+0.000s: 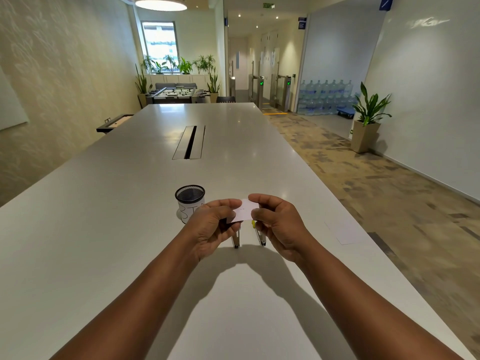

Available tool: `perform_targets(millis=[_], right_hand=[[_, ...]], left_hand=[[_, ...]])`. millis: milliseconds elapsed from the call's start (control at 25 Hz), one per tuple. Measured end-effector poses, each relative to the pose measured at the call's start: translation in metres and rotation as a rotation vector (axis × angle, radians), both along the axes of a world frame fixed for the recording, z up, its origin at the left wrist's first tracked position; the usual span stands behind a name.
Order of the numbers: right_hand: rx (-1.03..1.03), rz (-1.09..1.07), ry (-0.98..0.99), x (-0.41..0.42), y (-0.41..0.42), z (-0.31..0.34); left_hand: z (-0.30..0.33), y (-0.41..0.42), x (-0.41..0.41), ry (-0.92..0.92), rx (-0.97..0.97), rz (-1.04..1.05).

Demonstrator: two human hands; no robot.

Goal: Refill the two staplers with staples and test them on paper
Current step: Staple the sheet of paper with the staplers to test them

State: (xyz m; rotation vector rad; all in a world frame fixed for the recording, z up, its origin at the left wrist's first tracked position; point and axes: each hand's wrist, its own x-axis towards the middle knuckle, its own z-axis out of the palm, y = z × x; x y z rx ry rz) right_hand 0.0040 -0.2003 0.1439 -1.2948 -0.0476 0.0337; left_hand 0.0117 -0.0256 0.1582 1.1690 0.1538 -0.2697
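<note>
**Both Hands Pinching the Test Paper Above the Staplers**

Your two bare forearms entered from the bottom edge and converged over the near half of the long white table. Your left hand was curled, with its thumb and fingers pinching the left edge of a small white slip of paper. Your right hand was likewise curled, with its thumb and forefinger pinching the right edge of the same slip. You held the slip between the hands, raised off the table surface, with its face turned toward you. A faint dark mark showed near the middle of the slip; it was too small to tell whether it was a staple.

Directly below the slip, two staplers lay on the table, side by side and close together. Only the near end of each was visible under your hands. The left stapler showed a metallic body. The right stapler showed a metallic body with a yellow part at its far end. Whether either was loaded could not be determined.

A black mesh cup stood upright on the table just left of your left hand, with a white label bearing handwritten marks wrapped round its lower part. A sheet of white paper lay flat near the right edge of the table, well apart from your hands. A recessed cable slot sat in the table centre farther away.
</note>
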Motion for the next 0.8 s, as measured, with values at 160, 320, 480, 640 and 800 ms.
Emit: perform_targets(millis=[160, 320, 480, 640, 800], right_hand=[[0.025, 0.008, 0.002, 0.000, -0.001, -0.003], [0.003, 0.004, 0.005, 0.000, -0.001, -0.004], [-0.025, 0.012, 0.003, -0.001, -0.001, -0.004], [-0.031, 0.035, -0.002, -0.002, -0.001, -0.004], [-0.036, 0.043, -0.013, -0.004, 0.000, -0.004]], left_hand=[[-0.002, 0.002, 0.000, -0.010, -0.015, -0.050], [-0.003, 0.000, 0.000, -0.011, 0.001, -0.046], [-0.004, -0.005, 0.000, -0.007, 0.045, 0.006], [-0.007, -0.008, 0.000, 0.023, 0.053, 0.058], [-0.010, -0.010, 0.002, 0.064, 0.024, 0.135]])
